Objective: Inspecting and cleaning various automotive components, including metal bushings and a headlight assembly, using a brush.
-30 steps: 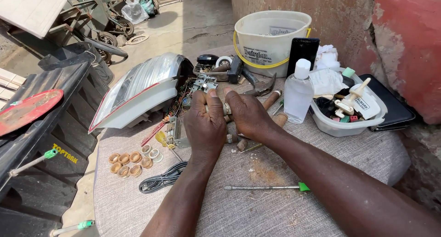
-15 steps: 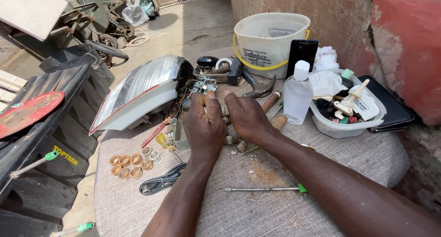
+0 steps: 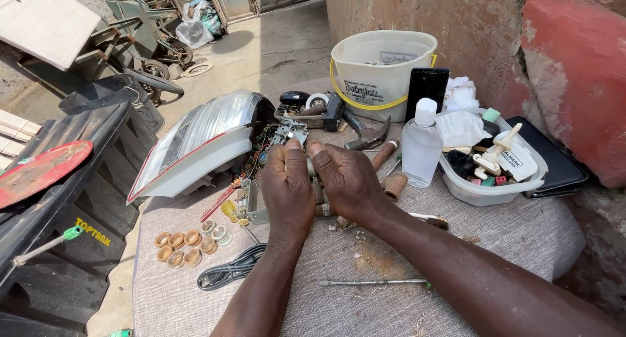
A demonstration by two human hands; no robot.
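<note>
- Since the earlier frames both hands have lifted slightly off the desk (image 3: 365, 291) and drawn tighter together at the centre of the frame; the things around them lie where they lay.
- Left hand (image 3: 287, 183): fingers curled shut, thumb up, pressed around a small metal part (image 3: 312, 169) that shows only as a sliver between the two hands.
- Right hand (image 3: 349, 180): fingers likewise closed on the same part, thumb tip touching the left thumb; what the part is cannot be told.
- Far left of the frame: one black plastic tank (image 3: 65, 200) with one red disc (image 3: 39, 170) lying on it.
- Lower left of the desk: about seven copper-wound rings (image 3: 179, 245) in a cluster, two pale ones beside them; one coiled black cable (image 3: 231, 272) just right of them.
- Upper left of centre: one silver vehicle lamp housing (image 3: 202, 138), with loose wiring and a circuit board (image 3: 289, 131) at its right end.
- Below the hands: one thin screwdriver (image 3: 372, 283) with a green handle tip lying flat.
- Upper centre: one white bucket (image 3: 381, 69) with a yellow handle, one black phone (image 3: 427, 89) leaning against it, one hammer (image 3: 372, 138) in front.
- Right of centre: one clear bottle (image 3: 422, 144) with a white cap, upright.
- Right: one white tub (image 3: 486, 187) of plugs and small parts, and one black flat case (image 3: 554, 164) behind it.
</note>
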